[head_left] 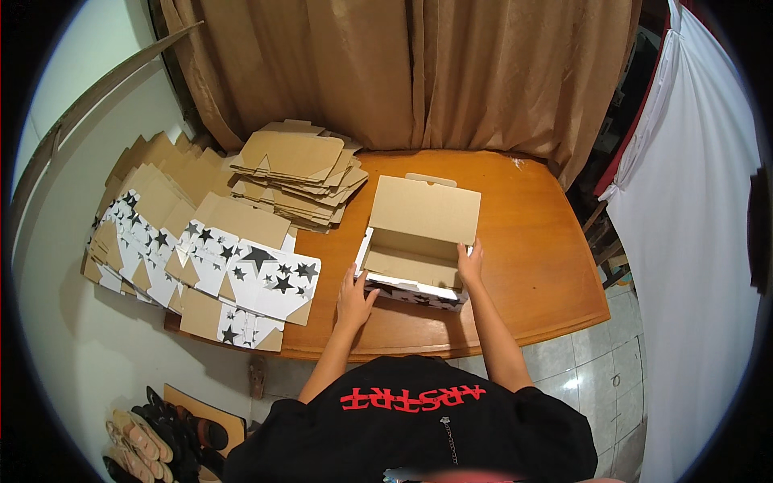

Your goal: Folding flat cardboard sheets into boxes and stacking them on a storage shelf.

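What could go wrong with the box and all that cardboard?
The printed flat sheets hang past the table's left edge, so a bump from the left hand might slide them off. The open box sits near the front edge; pressing with the right hand might push it askew or crumple its wall.

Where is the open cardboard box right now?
The open cardboard box sits near the front middle of the wooden table, between the left hand and right hand, right of the star-printed flat sheets.
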{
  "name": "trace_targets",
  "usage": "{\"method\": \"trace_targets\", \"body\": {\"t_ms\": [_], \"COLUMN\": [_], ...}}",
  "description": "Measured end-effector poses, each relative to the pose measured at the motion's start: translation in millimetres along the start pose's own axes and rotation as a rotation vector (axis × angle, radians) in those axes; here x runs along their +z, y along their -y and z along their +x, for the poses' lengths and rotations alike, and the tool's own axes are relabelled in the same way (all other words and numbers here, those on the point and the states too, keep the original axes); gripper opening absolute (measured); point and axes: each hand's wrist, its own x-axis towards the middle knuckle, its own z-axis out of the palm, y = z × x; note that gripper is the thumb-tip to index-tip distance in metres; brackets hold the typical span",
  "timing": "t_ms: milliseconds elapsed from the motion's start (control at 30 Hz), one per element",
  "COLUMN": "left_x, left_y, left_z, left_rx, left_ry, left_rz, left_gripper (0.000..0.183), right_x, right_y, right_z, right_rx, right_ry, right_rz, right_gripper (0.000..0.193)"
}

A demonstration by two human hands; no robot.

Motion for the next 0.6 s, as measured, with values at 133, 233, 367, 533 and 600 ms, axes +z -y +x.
{"method": "trace_targets", "body": {"t_ms": [133,233,367,533,600], "left_x": [-2.9,-1.4,3.7,5.5,5.2], "left_y": [-18.5,-20.4,-18.0,-27.8,-25.2], "left_z": [2.3,7.7,10.2,11.6,10.1], "left_rx": [0.004,-0.044,-0.094,-0.058,-0.103], "left_ry": [-0.043,-0.043,-0.028,-0.068,-0.104], "left_rz": [0.044,0.070,0.095,0.105,0.124], "left_gripper": [0.056,0.052,0.042,0.039,0.039], "right_x": [11.1,13.9,11.8,3.9,-6.2], "right_y": [3.3,13.7,20.8,-14.1,0.5], "right_z": [25.7,30.3,22.9,32.0,17.3], "right_rx": [-0.043,0.120,0.071,-0.222,-0.290], "right_ry": [-0.095,-0.131,-0.125,-0.092,0.032], "right_rz": [0.144,0.349,0.524,0.739,0.796], "right_gripper": [0.070,0.068,0.062,0.055,0.048]}}
